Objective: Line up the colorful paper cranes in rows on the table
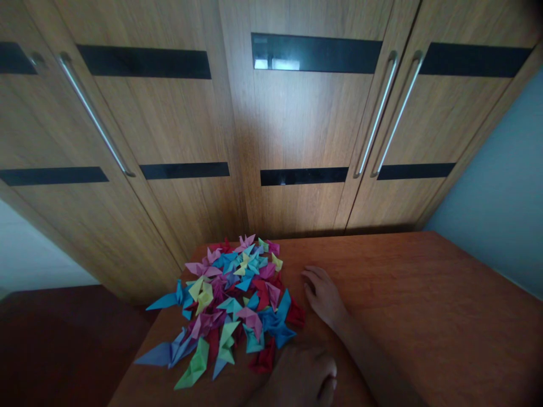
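A heap of folded paper pieces [237, 299] in pink, blue, green, yellow and red lies on the left part of a brown wooden table [424, 316]. My right hand [324, 295] rests flat on the table just right of the heap, palm down, holding nothing, its fingertips close to a red piece [296, 314]. My left hand [301, 376] sits at the bottom edge of the view, dim and partly cut off, fingers curled downward, beside a dark red piece [263, 359]. Its palm is hidden.
Wooden wardrobe doors [297, 130] with black strips and long metal handles [377, 113] stand right behind the table. A grey wall [500, 215] is on the right. The table's left edge drops to a dark floor [63, 345].
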A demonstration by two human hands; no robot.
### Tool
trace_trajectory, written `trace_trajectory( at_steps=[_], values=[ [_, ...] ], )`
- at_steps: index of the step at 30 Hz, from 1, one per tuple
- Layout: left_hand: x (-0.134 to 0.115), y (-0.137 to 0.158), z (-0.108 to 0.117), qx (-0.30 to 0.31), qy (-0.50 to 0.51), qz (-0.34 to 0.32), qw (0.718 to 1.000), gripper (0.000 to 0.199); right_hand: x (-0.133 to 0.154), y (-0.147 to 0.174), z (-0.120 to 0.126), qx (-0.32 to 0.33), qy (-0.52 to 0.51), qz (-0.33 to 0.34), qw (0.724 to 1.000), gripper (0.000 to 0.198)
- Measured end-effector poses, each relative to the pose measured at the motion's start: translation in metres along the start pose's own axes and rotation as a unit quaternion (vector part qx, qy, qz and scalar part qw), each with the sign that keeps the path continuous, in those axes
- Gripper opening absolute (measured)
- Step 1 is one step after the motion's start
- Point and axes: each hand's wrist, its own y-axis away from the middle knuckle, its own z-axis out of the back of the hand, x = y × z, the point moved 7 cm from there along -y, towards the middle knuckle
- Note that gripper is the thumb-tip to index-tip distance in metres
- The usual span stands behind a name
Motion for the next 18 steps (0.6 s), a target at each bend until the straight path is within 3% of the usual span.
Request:
trace_trajectory(
  at_steps=[6, 18],
  values=[
    [0.001, 0.001, -0.002, 0.007, -0.007, 0.004, 1.0, 0.004, -0.007, -0.001, 0.011, 0.007, 0.015, -0.08, 0.997, 0.023],
    [-0.001, 0.003, -0.001, -0.004, -0.002, 0.002, 1.0, 0.004, -0.007, -0.001, 0.01, 0.045, 0.022, -0.083, 0.995, 0.019]
  ],
)
